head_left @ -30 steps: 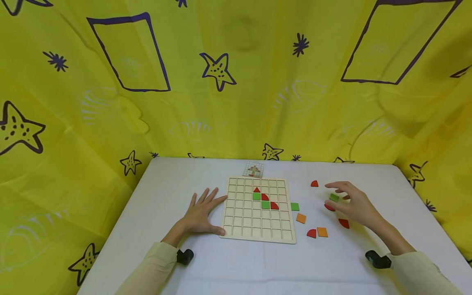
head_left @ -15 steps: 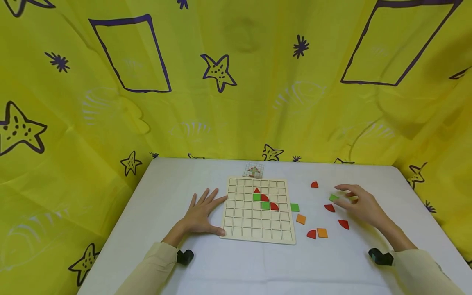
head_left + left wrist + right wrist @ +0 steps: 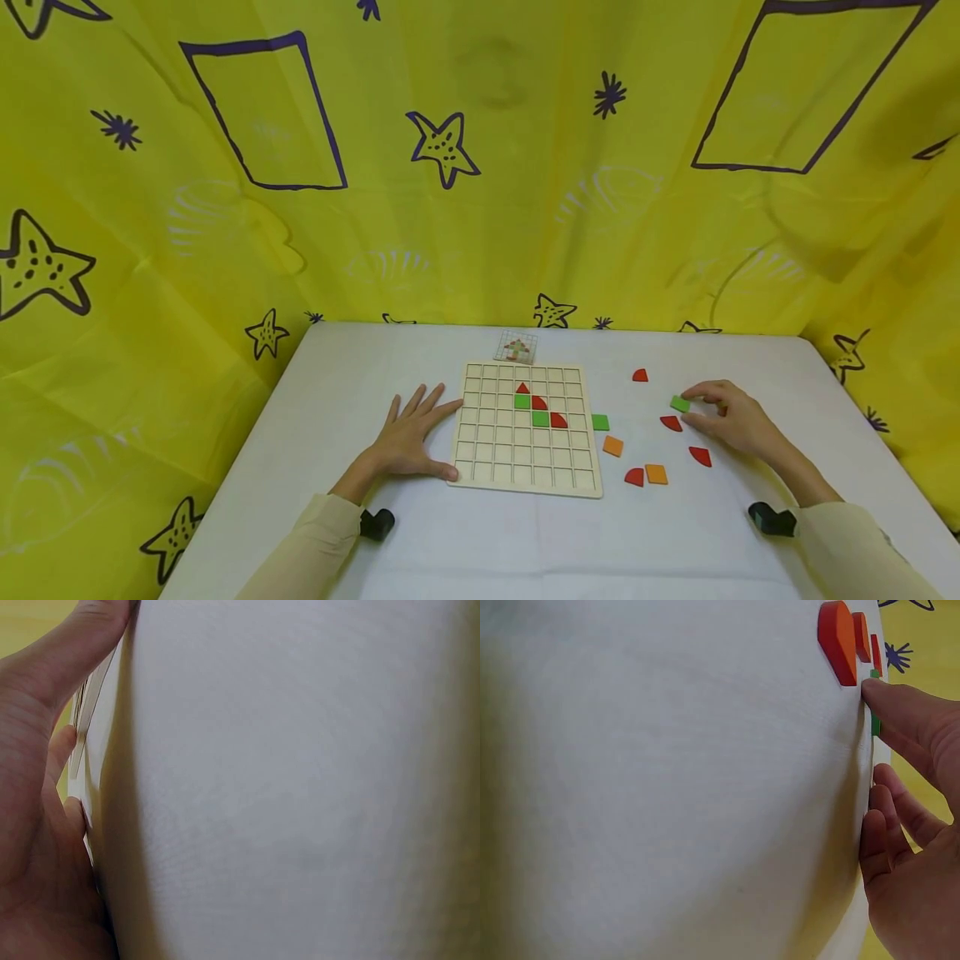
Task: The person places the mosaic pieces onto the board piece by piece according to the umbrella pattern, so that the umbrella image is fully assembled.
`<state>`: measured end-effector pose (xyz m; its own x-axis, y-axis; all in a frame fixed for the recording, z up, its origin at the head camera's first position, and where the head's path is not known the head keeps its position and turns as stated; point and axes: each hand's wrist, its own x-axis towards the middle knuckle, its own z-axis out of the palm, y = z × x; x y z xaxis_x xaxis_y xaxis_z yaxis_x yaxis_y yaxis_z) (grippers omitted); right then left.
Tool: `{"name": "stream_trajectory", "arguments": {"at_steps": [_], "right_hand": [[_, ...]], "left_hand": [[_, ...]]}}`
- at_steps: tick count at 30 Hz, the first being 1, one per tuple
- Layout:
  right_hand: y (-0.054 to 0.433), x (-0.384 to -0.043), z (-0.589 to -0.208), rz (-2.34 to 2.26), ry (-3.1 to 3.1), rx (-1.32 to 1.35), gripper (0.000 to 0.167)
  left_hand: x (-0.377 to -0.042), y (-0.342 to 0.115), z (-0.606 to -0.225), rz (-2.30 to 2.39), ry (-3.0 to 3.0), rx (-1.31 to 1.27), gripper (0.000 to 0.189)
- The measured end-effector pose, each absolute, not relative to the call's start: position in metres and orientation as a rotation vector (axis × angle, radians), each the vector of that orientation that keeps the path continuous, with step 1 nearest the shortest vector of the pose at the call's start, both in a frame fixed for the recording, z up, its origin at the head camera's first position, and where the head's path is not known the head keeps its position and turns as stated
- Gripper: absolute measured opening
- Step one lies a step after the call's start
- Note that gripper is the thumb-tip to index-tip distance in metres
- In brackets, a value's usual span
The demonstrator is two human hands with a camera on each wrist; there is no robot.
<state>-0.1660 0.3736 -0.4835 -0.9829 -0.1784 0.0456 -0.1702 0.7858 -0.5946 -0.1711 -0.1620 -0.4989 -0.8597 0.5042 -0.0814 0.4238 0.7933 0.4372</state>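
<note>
A cream grid board (image 3: pixel 495 457) lies flat on the table, with green squares, red quarter-circles and a red triangle (image 3: pixel 522 388) set in its cells. My left hand (image 3: pixel 405 437) rests with fingers spread at the board's left side, its thumb on the lower left corner. Over on the right, my right hand (image 3: pixel 735 421) has thumb and index finger at opposite edges of a green square tile (image 3: pixel 680 404), pinching it close to the table. The thumb (image 3: pixel 900 705) partly covers that tile in the right wrist view.
Red quarter-circle tiles (image 3: pixel 701 457), orange squares (image 3: pixel 656 474) and another green square (image 3: pixel 601 422) lie loose right of the board. A small pattern card (image 3: pixel 516 347) sits behind the board. Yellow curtain (image 3: pixel 495 250) surrounds the white table (image 3: pixel 465 550) behind and at the sides.
My right hand has drawn back slightly to the right, and its thumb and index finger have closed in on the green square tile. The left hand stays put.
</note>
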Motion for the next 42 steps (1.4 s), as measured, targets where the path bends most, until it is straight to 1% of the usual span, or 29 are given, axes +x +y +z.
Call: {"name": "stream_trajectory", "arguments": {"at_steps": [5,23,34,42], "right_hand": [[0.373,-0.166,-0.487,-0.989,2.975,-0.29,0.024],[0.373,-0.165,-0.486,-0.981,2.975,-0.286,0.026],[0.375,-0.172,-0.471,-0.947,2.864,-0.259,0.031],[0.374,-0.173,-0.46,-0.978,2.837,-0.289,0.03]], "left_hand": [[-0.17,-0.162,-0.498,0.618,2.786,0.727,0.113],[-0.17,-0.164,-0.5,0.606,2.79,0.724,0.114],[-0.171,-0.164,-0.5,0.592,2.788,0.727,0.115],[-0.17,-0.163,-0.499,0.614,2.793,0.746,0.113]]}}
